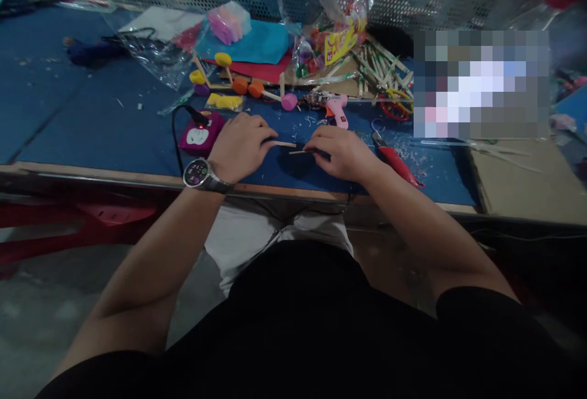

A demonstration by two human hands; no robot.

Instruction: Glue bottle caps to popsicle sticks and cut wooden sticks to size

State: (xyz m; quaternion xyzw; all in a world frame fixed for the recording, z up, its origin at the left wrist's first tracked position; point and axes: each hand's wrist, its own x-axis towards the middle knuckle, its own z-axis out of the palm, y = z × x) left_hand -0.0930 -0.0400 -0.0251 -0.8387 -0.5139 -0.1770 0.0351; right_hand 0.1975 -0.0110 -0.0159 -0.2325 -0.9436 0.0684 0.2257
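My left hand (243,145), with a watch at its wrist, pinches a short wooden stick (285,144) that points right. Facing it, my right hand (339,149) has its fingers closed on a second thin wooden stick (297,152) that points left. The two stick ends are close, with a small gap between them, just above the blue tabletop (275,175). A purple power adapter (197,136) with a black plug lies beside my left hand. Beyond my right hand is a pink glue gun (338,110). To the right lies a red-handled cutter (398,165).
Wooden sticks with yellow, orange and pink clay pieces (255,89) lie behind my hands. Farther back are colored sheets (261,41), plastic bags, red-handled scissors (394,108) and a pile of sticks (380,65). Cardboard (527,182) sits at the right edge.
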